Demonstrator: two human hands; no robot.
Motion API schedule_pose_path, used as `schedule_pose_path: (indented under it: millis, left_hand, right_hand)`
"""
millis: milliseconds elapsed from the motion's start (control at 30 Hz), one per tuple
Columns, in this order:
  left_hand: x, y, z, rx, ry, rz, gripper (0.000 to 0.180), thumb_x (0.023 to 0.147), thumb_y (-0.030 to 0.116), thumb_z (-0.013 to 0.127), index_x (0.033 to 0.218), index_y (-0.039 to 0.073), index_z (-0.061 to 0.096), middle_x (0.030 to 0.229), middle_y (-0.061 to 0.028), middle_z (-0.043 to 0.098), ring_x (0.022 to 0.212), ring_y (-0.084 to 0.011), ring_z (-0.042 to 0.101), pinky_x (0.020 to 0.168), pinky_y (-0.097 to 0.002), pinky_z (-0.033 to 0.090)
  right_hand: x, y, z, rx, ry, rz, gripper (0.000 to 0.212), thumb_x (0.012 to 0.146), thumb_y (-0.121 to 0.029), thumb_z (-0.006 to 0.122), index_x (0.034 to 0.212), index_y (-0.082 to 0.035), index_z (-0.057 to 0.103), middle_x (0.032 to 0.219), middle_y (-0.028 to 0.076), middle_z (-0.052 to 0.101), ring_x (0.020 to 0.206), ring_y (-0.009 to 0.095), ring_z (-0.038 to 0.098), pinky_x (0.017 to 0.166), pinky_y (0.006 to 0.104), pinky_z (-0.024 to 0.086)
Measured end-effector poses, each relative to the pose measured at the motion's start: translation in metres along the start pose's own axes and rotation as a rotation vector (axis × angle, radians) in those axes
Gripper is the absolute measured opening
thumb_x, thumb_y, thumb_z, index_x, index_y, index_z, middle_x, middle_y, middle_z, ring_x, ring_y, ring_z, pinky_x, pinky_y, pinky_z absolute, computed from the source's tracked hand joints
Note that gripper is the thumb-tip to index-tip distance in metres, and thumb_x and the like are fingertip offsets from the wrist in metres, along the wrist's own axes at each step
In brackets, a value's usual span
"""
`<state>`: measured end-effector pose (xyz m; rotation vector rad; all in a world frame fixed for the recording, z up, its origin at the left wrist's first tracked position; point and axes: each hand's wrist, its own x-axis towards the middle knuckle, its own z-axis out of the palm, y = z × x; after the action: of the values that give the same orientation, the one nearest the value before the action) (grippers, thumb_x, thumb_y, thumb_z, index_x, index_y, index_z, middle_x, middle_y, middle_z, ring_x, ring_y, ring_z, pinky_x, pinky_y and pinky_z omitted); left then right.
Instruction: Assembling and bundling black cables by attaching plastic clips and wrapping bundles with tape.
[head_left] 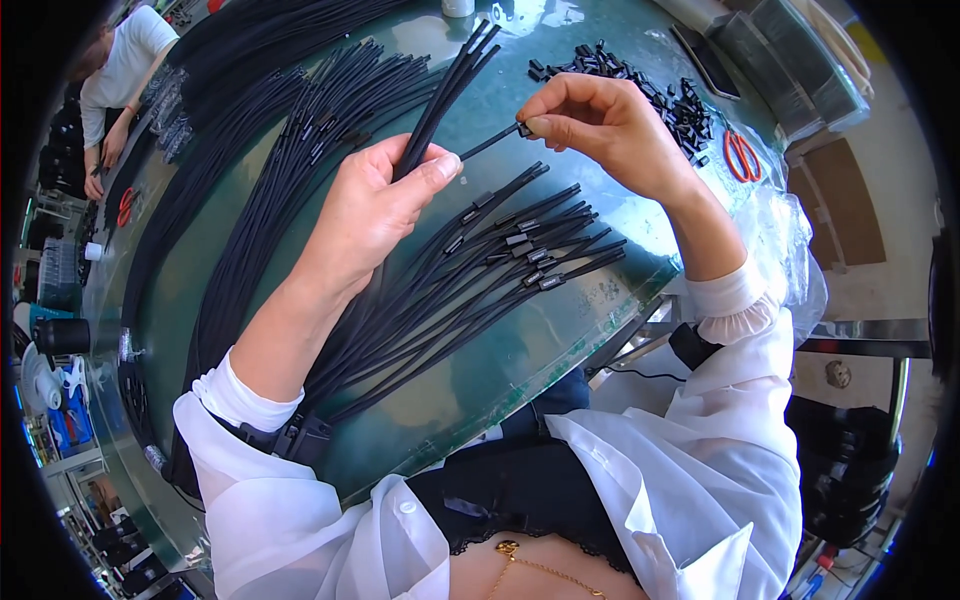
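Note:
Several black cords stand up out of my left hand, which is closed around them. One cord from this bunch runs out to the right, pinched at its base by the left thumb. At its tip is a small black block-shaped piece, held between thumb and forefinger of my right hand. Below the hands, more black cords lie fanned on the table, with small black pieces near their ends. A heap of loose small black pieces lies beyond my right hand.
Long bundles of black cord cover the left of the green table. Red-handled scissors lie at the right, near clear plastic wrap and a dark flat device. Another person works at the far left.

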<state>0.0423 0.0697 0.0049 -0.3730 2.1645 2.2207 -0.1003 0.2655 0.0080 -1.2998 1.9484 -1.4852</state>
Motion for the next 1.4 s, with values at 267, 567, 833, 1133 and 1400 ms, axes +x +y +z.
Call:
schedule_pose_path:
  millis: [267, 567, 833, 1133, 1400]
  left_hand:
    - [-0.001, -0.003, -0.001, 0.027, 0.0, 0.023, 0.016, 0.086, 0.02, 0.065, 0.088, 0.005, 0.06, 0.061, 0.0101, 0.043, 0.05, 0.0016, 0.03, 0.044, -0.0178, 0.021]
    - [0.0, -0.003, 0.002, 0.062, -0.014, 0.054, 0.015, 0.086, 0.019, 0.064, 0.088, 0.004, 0.061, 0.062, 0.01, 0.044, 0.054, 0.0008, 0.034, 0.048, -0.0178, 0.026]
    - [-0.002, -0.004, 0.005, 0.067, -0.109, 0.032, 0.021, 0.089, 0.024, 0.06, 0.086, 0.003, 0.062, 0.064, 0.0083, 0.047, 0.059, -0.0003, 0.039, 0.054, -0.0174, 0.033]
    - [0.003, -0.011, -0.008, 0.207, -0.16, -0.104, 0.027, 0.091, 0.028, 0.056, 0.089, 0.002, 0.062, 0.064, 0.002, 0.054, 0.053, -0.0023, 0.042, 0.048, -0.0174, 0.035]
    - [0.014, 0.005, 0.004, 0.06, -0.13, 0.044, 0.027, 0.094, 0.027, 0.051, 0.104, 0.003, 0.057, 0.068, 0.0002, 0.056, 0.052, -0.0037, 0.044, 0.046, -0.0188, 0.036]
  right_hand:
    - [-0.002, -0.004, 0.0, 0.15, 0.017, 0.139, 0.012, 0.088, -0.014, 0.062, 0.093, -0.003, 0.064, 0.084, 0.002, 0.063, 0.073, 0.006, 0.056, 0.069, 0.0209, 0.047]
    - [-0.004, -0.002, 0.004, -0.015, 0.095, 0.011, 0.011, 0.086, -0.01, 0.062, 0.091, 0.0, 0.064, 0.079, 0.001, 0.063, 0.07, 0.007, 0.056, 0.067, 0.0205, 0.047]
    - [-0.009, -0.015, 0.02, -0.196, -0.046, -0.131, 0.011, 0.086, -0.009, 0.063, 0.093, -0.002, 0.063, 0.08, 0.002, 0.062, 0.073, 0.007, 0.058, 0.068, 0.0216, 0.048]
    - [-0.002, -0.013, 0.013, 0.004, -0.274, 0.162, 0.012, 0.083, -0.01, 0.064, 0.091, -0.001, 0.064, 0.078, 0.006, 0.065, 0.071, 0.012, 0.061, 0.066, 0.0256, 0.049]
    - [0.067, 0.057, -0.029, -1.182, 0.089, 0.157, 0.017, 0.081, -0.016, 0.063, 0.095, -0.008, 0.065, 0.086, 0.011, 0.066, 0.079, 0.028, 0.063, 0.075, 0.0359, 0.05]
